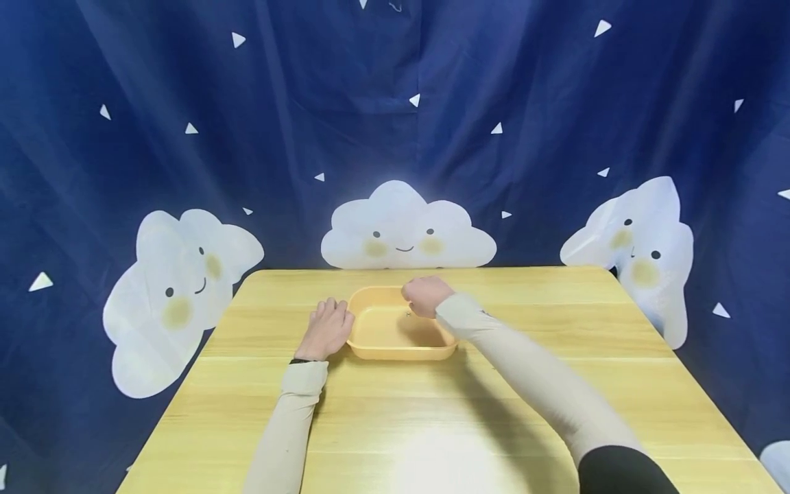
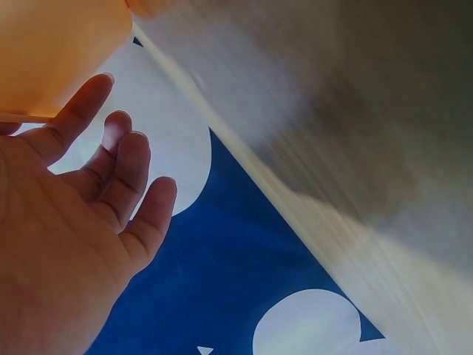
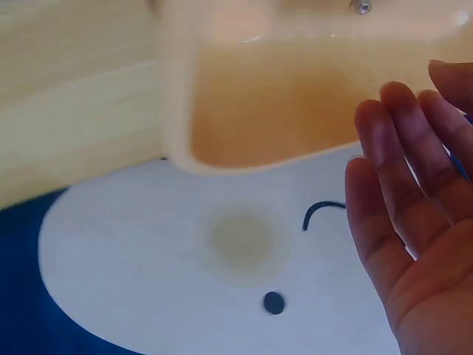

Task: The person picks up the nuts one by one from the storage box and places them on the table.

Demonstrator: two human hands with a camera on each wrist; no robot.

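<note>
A shallow yellow-orange plastic basin [image 1: 398,353] stands on the table in the head view. At its left rim, my left hand [image 1: 327,328] grips the edge. In the left wrist view, the index finger lies along the basin's outer wall [image 2: 59,52], with the thumb mostly hidden at the rim. My right hand [image 1: 427,296] hovers over the basin's far right part, fingers loosely bent. The right wrist view shows nothing between those fingers [image 3: 399,140]. A tiny shiny metal piece [image 3: 361,6] appears within the basin, just off the right fingertips; its exact kind is too small to tell.
The wooden table [image 1: 395,405] reaches back to a dark blue curtain [image 1: 395,137] printed with white clouds and triangles. The right forearm casts a shadow across the table's right half. A bright glare covers the near middle.
</note>
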